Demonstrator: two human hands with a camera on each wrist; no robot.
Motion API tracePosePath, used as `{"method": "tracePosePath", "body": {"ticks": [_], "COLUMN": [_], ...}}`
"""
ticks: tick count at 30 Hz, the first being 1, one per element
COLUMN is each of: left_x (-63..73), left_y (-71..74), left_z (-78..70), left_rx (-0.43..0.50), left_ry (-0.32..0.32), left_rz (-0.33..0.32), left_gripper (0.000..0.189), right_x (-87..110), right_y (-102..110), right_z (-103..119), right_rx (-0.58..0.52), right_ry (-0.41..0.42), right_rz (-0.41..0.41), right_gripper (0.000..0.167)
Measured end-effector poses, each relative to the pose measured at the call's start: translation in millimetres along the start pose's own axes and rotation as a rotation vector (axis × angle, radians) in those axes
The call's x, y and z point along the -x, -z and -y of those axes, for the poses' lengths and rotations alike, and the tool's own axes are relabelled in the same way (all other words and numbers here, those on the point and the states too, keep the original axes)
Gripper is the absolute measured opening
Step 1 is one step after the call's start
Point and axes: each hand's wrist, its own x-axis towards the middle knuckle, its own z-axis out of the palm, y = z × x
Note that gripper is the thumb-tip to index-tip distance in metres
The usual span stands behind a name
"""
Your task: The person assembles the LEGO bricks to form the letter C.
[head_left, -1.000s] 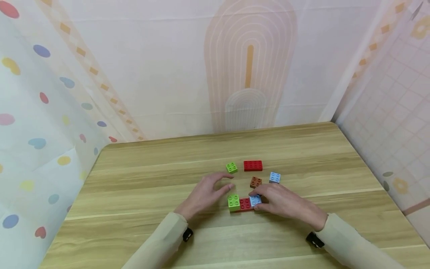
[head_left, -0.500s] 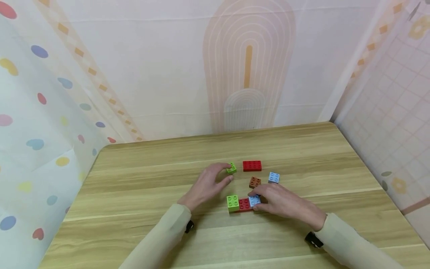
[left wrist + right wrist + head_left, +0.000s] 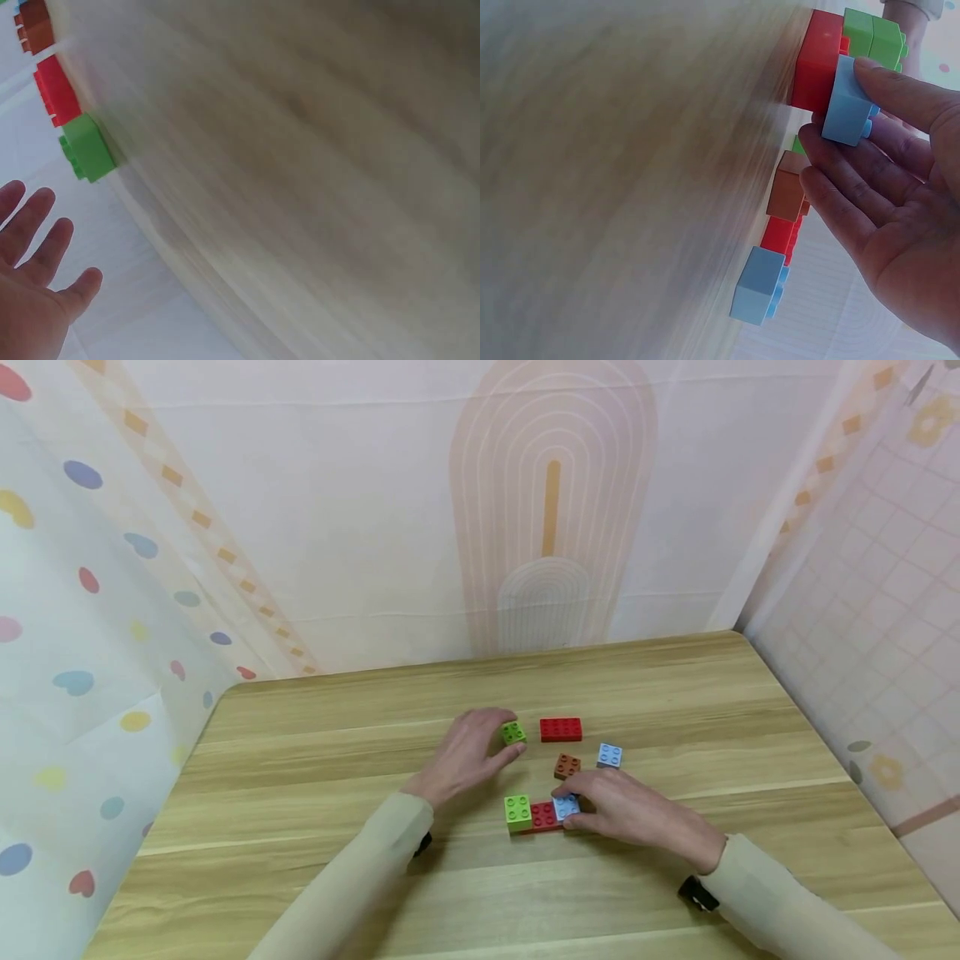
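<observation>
My right hand (image 3: 626,806) pinches a light blue brick (image 3: 845,105) between thumb and fingers. That brick sits on one end of a long red brick (image 3: 817,64), which lies on the table. Green bricks (image 3: 517,812), seemingly two stacked, stand on the red brick's left end. Farther back, my left hand (image 3: 467,756) has thumb and forefinger on either side of a small loose green brick (image 3: 513,732). In the left wrist view its fingers are spread, apart from the green brick (image 3: 88,150); the thumb is hidden there.
Beyond the hands lie a loose red brick (image 3: 561,729), a brown brick (image 3: 567,767) and a second light blue brick (image 3: 610,756). All rest on the wooden table (image 3: 315,768). Patterned cloth (image 3: 360,527) hangs behind and at both sides.
My left hand has moved forward, away from the built piece, until thumb and forefinger flank the loose green brick. My right hand has stayed on the light blue brick.
</observation>
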Motion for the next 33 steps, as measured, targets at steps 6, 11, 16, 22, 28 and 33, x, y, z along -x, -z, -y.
{"method": "tracePosePath", "body": {"ticks": [6,11,16,22,28,33], "left_x": [-7.0,-12.0,-16.3,-19.9,-21.9,-22.5], "left_y": [-2.7,-4.0,-7.0,-12.0,-13.8,-14.3], "left_z": [8.0,12.8,17.1,22.8,23.9,22.4], "left_rx": [-0.094,-0.152,-0.176,-0.195,-0.2,-0.205], "left_ry": [-0.007,-0.008,0.009,0.035,0.028,0.017], "left_rz": [0.023,0.052,0.092,0.143,0.177,0.177], "left_gripper": [0.059,0.063,0.067,0.074,0.072,0.062], "right_x": [-0.3,-0.2,-0.2,-0.5,-0.2,-0.7], "right_y": [0.3,0.3,-0.1,-0.5,-0.3,0.0], "right_z": [0.3,0.8,0.2,-0.2,-0.3,-0.5], "right_rx": [0.002,0.004,0.008,0.008,0.005,0.003], "right_ry": [-0.002,-0.006,-0.006,-0.009,-0.014,-0.009], "right_rz": [0.007,0.01,0.01,0.012,0.016,0.013], "right_gripper": [0.035,0.036,0.036,0.036,0.036,0.036]}}
